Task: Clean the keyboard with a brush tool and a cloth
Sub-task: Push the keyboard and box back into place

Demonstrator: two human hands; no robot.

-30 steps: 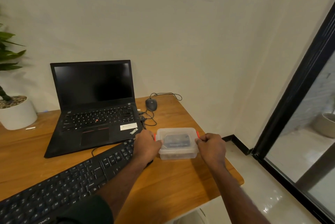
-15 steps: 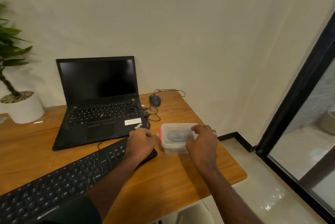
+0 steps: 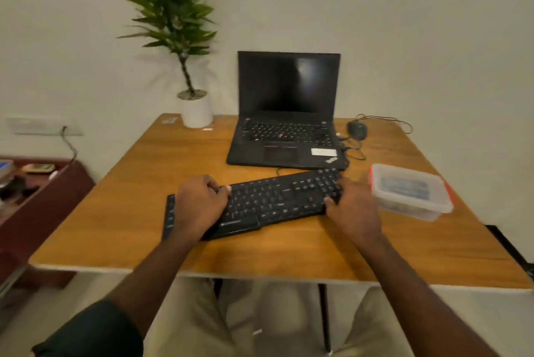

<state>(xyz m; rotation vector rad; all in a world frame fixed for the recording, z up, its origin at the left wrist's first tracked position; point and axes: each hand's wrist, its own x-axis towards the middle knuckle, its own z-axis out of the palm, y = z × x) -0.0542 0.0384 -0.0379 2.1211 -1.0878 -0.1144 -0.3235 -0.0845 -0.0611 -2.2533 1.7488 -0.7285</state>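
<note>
Black plastic keyboard point(image 3: 260, 202) lies slanted mid-desk on wood-grain desk point(image 3: 144, 183), nearer the front edge. Left hand point(image 3: 199, 203) curls over its left end, right hand point(image 3: 351, 212) grips the right end; 0.5 s ago both were at the clear lidded box point(image 3: 410, 192), now by the right edge. Laptop point(image 3: 286, 114) logo unreadable.

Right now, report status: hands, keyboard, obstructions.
Both hands on keyboard: left hand gripping left part, right hand gripping right end. Plastic container closed, right of keyboard. No brush or cloth out.
</note>
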